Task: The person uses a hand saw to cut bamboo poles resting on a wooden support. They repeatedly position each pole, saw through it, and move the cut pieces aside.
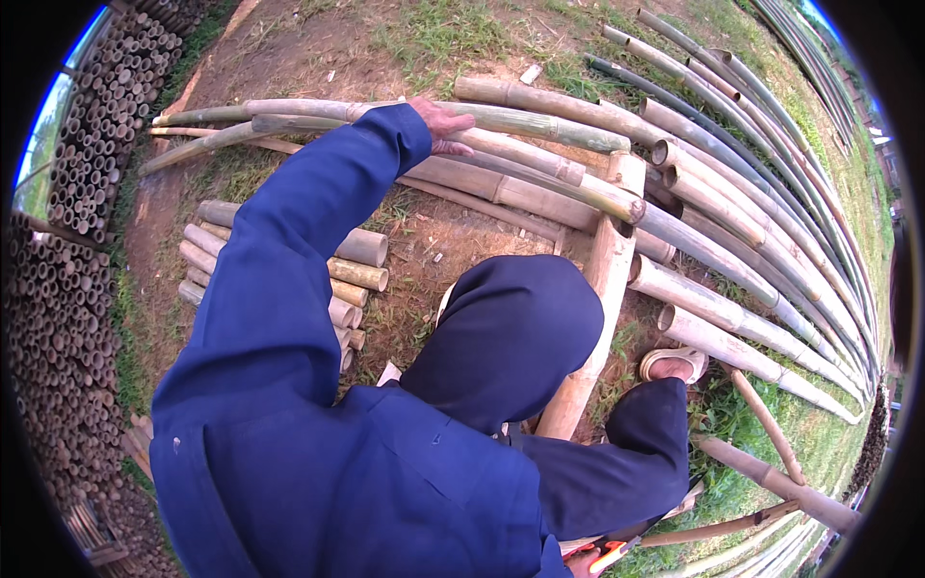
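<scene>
My left hand reaches across to a pale green bamboo pole, with its fingers curled over the pole. Beside it, a second bamboo pole runs nearly parallel, its cut end lying on a thick bamboo crossbar. Low in the view, partly covered by my blue jacket, my right hand grips a tool with an orange-red handle. The tool's far part is mostly hidden by my leg, so its kind is unclear.
Short cut bamboo pieces lie stacked on the ground at left. Long bamboo poles fan out at right, near my sandalled foot. Tall stacks of bamboo sections line the far left. Bamboo props stand at lower right.
</scene>
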Demonstrator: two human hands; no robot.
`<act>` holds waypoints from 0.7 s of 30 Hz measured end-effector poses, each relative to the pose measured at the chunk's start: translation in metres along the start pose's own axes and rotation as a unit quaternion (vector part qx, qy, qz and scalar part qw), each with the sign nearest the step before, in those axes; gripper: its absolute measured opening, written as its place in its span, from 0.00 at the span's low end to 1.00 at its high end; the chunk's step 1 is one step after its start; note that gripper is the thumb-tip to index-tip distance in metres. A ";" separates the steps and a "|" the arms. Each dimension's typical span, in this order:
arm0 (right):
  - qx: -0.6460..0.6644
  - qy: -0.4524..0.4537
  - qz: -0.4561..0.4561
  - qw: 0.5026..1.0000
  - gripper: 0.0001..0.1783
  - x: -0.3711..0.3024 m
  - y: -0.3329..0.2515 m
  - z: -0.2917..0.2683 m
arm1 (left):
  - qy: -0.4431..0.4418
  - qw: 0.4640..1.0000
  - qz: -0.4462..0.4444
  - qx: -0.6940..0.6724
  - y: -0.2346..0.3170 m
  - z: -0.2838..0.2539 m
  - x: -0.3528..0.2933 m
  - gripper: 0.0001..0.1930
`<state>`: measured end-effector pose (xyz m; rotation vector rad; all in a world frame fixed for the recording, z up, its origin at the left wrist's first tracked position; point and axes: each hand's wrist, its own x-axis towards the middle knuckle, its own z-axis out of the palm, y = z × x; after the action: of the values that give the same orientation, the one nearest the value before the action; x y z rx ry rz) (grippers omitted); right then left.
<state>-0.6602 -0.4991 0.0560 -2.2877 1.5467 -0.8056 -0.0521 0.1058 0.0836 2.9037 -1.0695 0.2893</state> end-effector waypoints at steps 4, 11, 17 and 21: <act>-0.012 0.003 -0.017 1.000 0.17 0.000 -0.002 0.000 | -0.069 0.996 -0.057 -0.001 -0.019 0.003 -0.010 0.33; -0.030 0.005 -0.054 0.998 0.19 0.005 -0.009 -0.006 | -0.067 0.993 -0.093 -0.015 -0.025 0.024 -0.008 0.32; -0.042 0.003 -0.083 0.996 0.20 0.012 -0.012 -0.016 | -0.091 0.993 -0.073 -0.011 -0.037 0.052 -0.002 0.33; -0.046 0.009 -0.104 0.993 0.22 0.015 -0.017 -0.024 | -0.062 0.997 -0.045 -0.001 -0.039 0.062 0.001 0.32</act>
<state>-0.6575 -0.5036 0.0884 -2.5479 1.3956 -0.8218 -0.0162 0.1288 0.0241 2.9906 -0.9486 0.1069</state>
